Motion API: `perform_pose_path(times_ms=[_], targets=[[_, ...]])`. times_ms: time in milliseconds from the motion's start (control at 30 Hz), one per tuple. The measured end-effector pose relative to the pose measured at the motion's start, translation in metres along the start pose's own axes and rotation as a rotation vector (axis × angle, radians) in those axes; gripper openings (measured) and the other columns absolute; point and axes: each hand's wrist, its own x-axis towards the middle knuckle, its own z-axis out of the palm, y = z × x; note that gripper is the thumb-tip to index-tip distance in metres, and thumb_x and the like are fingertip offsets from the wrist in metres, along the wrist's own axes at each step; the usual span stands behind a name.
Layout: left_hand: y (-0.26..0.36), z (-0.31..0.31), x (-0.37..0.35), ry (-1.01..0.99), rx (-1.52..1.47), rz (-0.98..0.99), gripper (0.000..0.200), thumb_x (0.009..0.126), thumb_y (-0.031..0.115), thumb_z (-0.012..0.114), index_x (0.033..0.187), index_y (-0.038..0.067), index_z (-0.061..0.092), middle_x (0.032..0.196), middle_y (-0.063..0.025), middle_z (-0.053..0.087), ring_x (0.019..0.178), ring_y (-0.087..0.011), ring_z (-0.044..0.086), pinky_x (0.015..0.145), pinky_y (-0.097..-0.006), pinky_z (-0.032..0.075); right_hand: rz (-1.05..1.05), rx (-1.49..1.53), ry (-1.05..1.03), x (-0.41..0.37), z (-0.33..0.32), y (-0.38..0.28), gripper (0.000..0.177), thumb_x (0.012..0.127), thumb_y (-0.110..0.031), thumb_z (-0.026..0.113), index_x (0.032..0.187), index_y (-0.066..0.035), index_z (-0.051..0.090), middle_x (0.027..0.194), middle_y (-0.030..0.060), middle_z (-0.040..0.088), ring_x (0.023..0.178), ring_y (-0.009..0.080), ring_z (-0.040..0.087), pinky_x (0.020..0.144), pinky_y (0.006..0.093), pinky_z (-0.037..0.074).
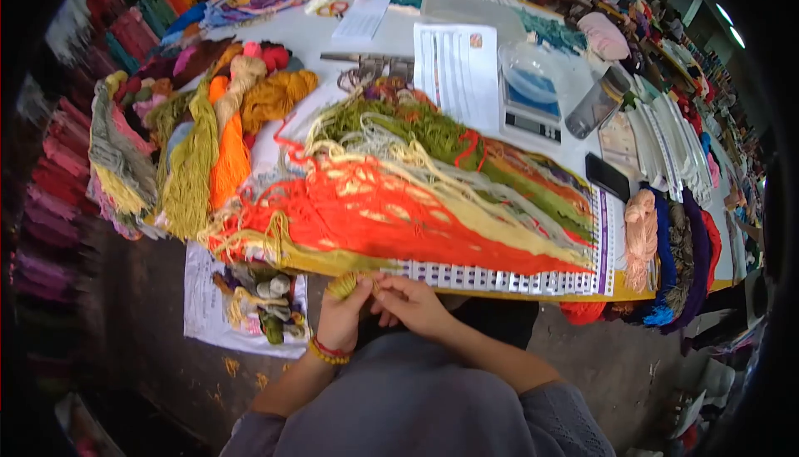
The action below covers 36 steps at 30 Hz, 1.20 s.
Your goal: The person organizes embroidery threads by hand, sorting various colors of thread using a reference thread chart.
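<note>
My left hand [341, 314] is closed around a small yellow-green yarn bundle [342, 285] at the table's front edge. Close beside it, my right hand [414, 305] has its fingers pinched together near the bundle; whatever lies between them is too small to make out. Just beyond both hands spreads a fan of loose threads in red [374, 216], pale yellow and green. Its narrow end reaches a white card strip with holes [499, 282] along the front edge and right side.
Yarn skeins [227, 157] lie at the left, with more skeins [678, 245] over the right edge. A phone [607, 176], printed sheet [456, 70], scale [531, 120] and dark cup [597, 102] stand beyond. Across the table are two people. A white bag [208, 311] with yarn lies below left.
</note>
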Motion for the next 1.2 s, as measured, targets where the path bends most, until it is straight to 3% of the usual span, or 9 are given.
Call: perform_pose_path(times_ms=[100, 167, 200, 267, 433, 667, 867, 1033, 1200], targets=[[0.012, 0.004, 0.0, 0.088, 0.023, -0.009, 0.021, 0.088, 0.014, 0.048, 0.097, -0.003, 0.056, 0.086, -0.0077, 0.058, 0.073, -0.014, 0.054, 0.061, -0.0247, 0.043, -0.016, -0.031, 0.023, -0.003, 0.004, 0.0, 0.018, 0.086, -0.017, 0.049, 0.097, -0.003, 0.053, 0.081, 0.0067, 0.058, 0.061, 0.0131, 0.056, 0.055, 0.0242, 0.046], [0.017, 0.001, 0.005, 0.172, -0.08, 0.162, 0.021, 0.088, 0.016, 0.048, 0.095, -0.002, 0.055, 0.087, -0.008, 0.058, 0.077, -0.0154, 0.056, 0.065, -0.0255, 0.043, -0.265, -0.603, 0.082, -0.008, 0.001, -0.006, 0.019, 0.083, -0.018, 0.053, 0.097, -0.005, 0.054, 0.083, 0.0088, 0.059, 0.062, 0.02, 0.058, 0.058, 0.03, 0.048], [0.021, -0.005, 0.008, 0.179, -0.011, 0.212, 0.021, 0.089, 0.017, 0.047, 0.094, -0.001, 0.055, 0.084, -0.0079, 0.058, 0.076, -0.0164, 0.056, 0.067, -0.026, 0.042, -0.259, -0.602, 0.078, -0.01, -0.002, -0.01, 0.019, 0.083, -0.018, 0.053, 0.097, -0.005, 0.054, 0.083, 0.0088, 0.059, 0.062, 0.02, 0.058, 0.058, 0.03, 0.048], [0.032, -0.003, 0.008, 0.263, -0.113, 0.197, 0.02, 0.089, 0.016, 0.046, 0.094, -0.001, 0.055, 0.075, -0.0054, 0.056, 0.069, -0.0148, 0.054, 0.064, -0.0253, 0.041, -0.428, -0.934, 0.079, -0.014, -0.008, -0.017, 0.021, 0.08, -0.022, 0.055, 0.096, -0.007, 0.056, 0.086, 0.0103, 0.058, 0.067, 0.0263, 0.059, 0.061, 0.0353, 0.048], [0.035, -0.021, 0.014, 0.199, -0.029, 0.214, 0.016, 0.089, 0.013, 0.047, 0.092, 0.0, 0.055, 0.064, -0.0023, 0.052, 0.055, -0.0098, 0.046, 0.052, -0.0218, 0.038, -0.294, -1.364, 0.055, -0.028, -0.024, -0.035, 0.025, 0.08, -0.029, 0.054, 0.091, -0.007, 0.057, 0.078, 0.0103, 0.061, 0.069, 0.027, 0.06, 0.058, 0.038, 0.048], [0.021, -0.017, 0.026, 0.075, 0.205, 0.065, 0.019, 0.089, 0.016, 0.045, 0.096, 0.001, 0.055, 0.062, -0.0007, 0.05, 0.048, -0.0073, 0.039, 0.046, -0.0193, 0.031, -0.129, -1.516, 0.09, -0.027, -0.032, -0.042, 0.035, 0.078, -0.032, 0.057, 0.105, -0.009, 0.053, 0.078, 0.0107, 0.063, 0.068, 0.0271, 0.061, 0.057, 0.0379, 0.048], [0.004, -0.014, 0.035, -0.081, 0.351, -0.02, 0.029, 0.089, 0.017, 0.046, 0.112, 0.0, 0.049, 0.078, -0.0027, 0.06, 0.052, -0.0044, 0.046, 0.046, -0.0161, 0.034, -0.11, -1.524, 0.067, -0.022, -0.04, -0.028, 0.041, 0.076, -0.03, 0.06, 0.111, -0.01, 0.05, 0.075, 0.0092, 0.063, 0.063, 0.0262, 0.061, 0.055, 0.0377, 0.048], [-0.008, -0.01, 0.041, -0.154, 0.426, 0.008, 0.034, 0.088, 0.013, 0.049, 0.119, -0.001, 0.043, 0.087, -0.005, 0.06, 0.053, -0.0048, 0.047, 0.048, -0.017, 0.039, -0.3, -1.465, 0.117, -0.022, -0.048, -0.016, 0.042, 0.074, -0.028, 0.061, 0.11, -0.01, 0.049, 0.069, 0.0087, 0.062, 0.058, 0.0254, 0.061, 0.051, 0.0364, 0.047], [-0.01, -0.009, 0.046, -0.119, 0.436, 0.022, 0.035, 0.088, 0.012, 0.049, 0.119, -0.001, 0.041, 0.09, -0.006, 0.06, 0.053, -0.0049, 0.047, 0.048, -0.0169, 0.039, -0.259, -1.413, 0.121, -0.023, -0.05, -0.018, 0.039, 0.074, -0.027, 0.062, 0.109, -0.014, 0.052, 0.074, 0.0077, 0.062, 0.063, 0.0256, 0.061, 0.055, 0.0367, 0.048]])
